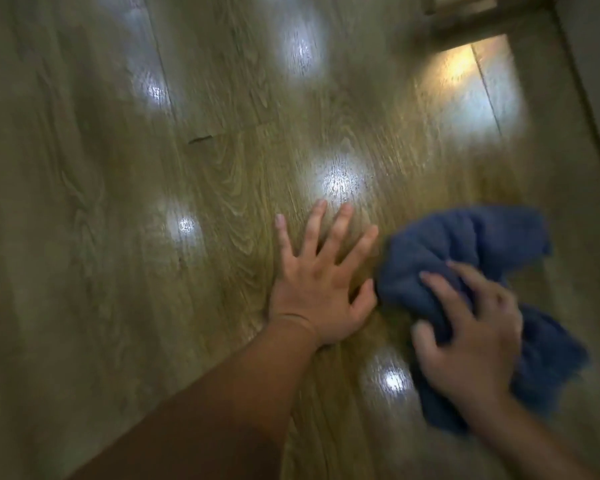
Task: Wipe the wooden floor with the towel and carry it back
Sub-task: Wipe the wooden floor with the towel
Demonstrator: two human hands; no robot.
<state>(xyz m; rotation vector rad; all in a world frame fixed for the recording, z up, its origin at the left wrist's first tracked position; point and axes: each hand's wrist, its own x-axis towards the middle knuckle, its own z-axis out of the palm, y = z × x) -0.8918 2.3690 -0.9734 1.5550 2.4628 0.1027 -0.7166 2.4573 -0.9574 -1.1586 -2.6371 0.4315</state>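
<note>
1. Both hands are low over the floor (222, 174). The left hand (321, 282) lies flat on the planks, palm down, fingers spread wide, gripping nothing.
2. The right hand (471, 337) sits just right of the left hand, fingers curled down and clutching the towel (465, 244), pressing it to the floor.
3. The towel is dark blue and plush-looking, bunched into thick rumpled folds. Its bulk spills beyond the right hand's fingers, and another flap hangs out to the right of and behind that hand. Its near-left edge all but touches the left thumb; I cannot tell whether they meet.
4. The right hand and towel are blurred.
5. The floor is yellowish-brown wood-grain plank, glossy, with several bright round light reflections scattered around the left hand: one just beyond its fingertips, one to its left, one between the two wrists.
6. Far beyond the towel, a wider warm glare (465, 84) lies on the planks, by a blurred wooden frame (482, 19).
</note>
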